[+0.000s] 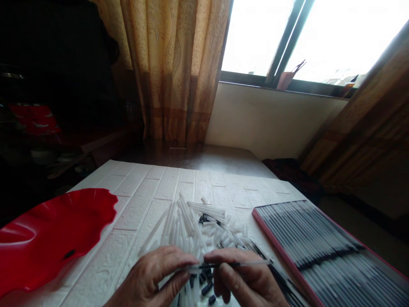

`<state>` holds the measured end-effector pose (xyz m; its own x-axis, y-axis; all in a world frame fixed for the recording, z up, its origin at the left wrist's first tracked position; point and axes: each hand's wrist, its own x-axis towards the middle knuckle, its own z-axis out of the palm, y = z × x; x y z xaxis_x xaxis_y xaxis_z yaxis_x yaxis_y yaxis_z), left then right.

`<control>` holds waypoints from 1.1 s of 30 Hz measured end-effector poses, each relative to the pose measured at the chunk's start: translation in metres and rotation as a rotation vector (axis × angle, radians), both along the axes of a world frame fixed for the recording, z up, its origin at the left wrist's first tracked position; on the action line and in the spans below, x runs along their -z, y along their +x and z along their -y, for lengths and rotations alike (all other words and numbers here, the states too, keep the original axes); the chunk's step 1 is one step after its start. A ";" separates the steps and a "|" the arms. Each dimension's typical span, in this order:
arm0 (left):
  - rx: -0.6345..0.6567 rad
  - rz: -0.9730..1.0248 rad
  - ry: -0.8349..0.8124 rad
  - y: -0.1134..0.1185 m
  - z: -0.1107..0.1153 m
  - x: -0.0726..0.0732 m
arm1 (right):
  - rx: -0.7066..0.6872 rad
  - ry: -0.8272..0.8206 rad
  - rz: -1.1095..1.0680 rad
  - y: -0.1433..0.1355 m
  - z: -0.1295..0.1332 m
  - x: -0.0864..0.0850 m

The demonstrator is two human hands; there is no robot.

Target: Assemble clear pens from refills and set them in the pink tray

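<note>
Near the bottom centre, my left hand (159, 273) pinches a whitish translucent tube end between thumb and fingers. My right hand (239, 273) grips a thin pen-like piece (252, 263) with a black middle and a clear end pointing right. The two pieces meet in line between my fingertips; whether they are joined cannot be made out. Beyond the hands lies a pile of white translucent tubes (183, 221), with short clear caps (236, 232) at its right. Small black plugs (207, 288) lie between and below my hands. Thin black rods (283, 281) lie beside my right hand.
A red wavy-edged dish (86, 217) stands at the left, with a small black piece on it. At the right, a pink-edged tray (275, 243) holds rows of assembled pens. A white brick-patterned mat (143, 187) covers the table. Curtains and a window are behind.
</note>
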<state>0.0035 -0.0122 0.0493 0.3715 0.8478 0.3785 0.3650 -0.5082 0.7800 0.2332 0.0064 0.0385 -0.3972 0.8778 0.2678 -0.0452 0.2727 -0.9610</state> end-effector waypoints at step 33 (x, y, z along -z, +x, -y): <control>-0.031 0.226 -0.549 0.007 0.011 0.016 | -0.229 0.457 1.221 0.003 -0.028 -0.004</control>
